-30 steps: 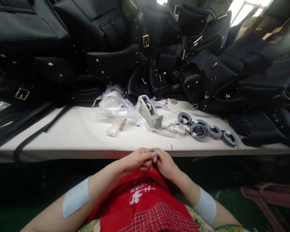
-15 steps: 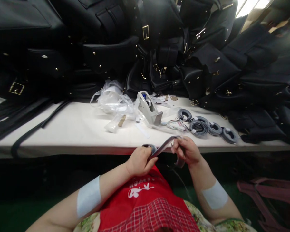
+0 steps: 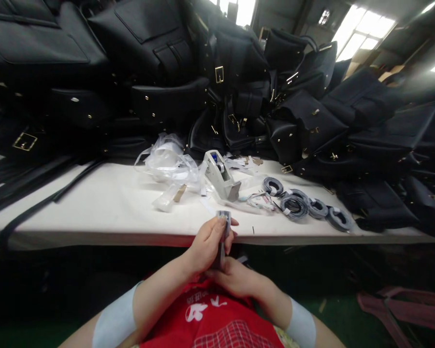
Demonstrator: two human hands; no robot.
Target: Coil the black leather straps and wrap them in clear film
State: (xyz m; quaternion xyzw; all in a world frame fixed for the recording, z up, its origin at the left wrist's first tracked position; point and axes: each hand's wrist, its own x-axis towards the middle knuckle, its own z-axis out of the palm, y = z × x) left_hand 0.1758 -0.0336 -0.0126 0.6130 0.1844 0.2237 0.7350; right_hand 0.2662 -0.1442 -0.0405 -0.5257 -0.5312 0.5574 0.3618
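A dark strap in clear plastic wrap [image 3: 224, 215] stands nearly upright between my hands, just in front of the table edge. My left hand [image 3: 207, 241] is closed around its upper part, thumb along the near face. Lower down, my right hand [image 3: 237, 278] is closed on the strap's lower part, close against the red apron [image 3: 203, 309]; its fingertips are partly hidden. On the table to the right lie several coiled, wrapped straps [image 3: 293, 207]. A grey tape dispenser [image 3: 219, 176] stands straight ahead of my hands.
Black bags with gold buckles [image 3: 159, 43] are piled along the back of the white table [image 3: 105, 198]. Crumpled clear plastic bags [image 3: 168, 159] lie left of the dispenser. Long black straps [image 3: 39, 181] hang over the left edge. A pink stool [image 3: 395, 309] stands lower right.
My right hand has moved left and down, below my left hand. The strap that stretched sideways between my hands is now gathered and upright. The view has tilted up slightly.
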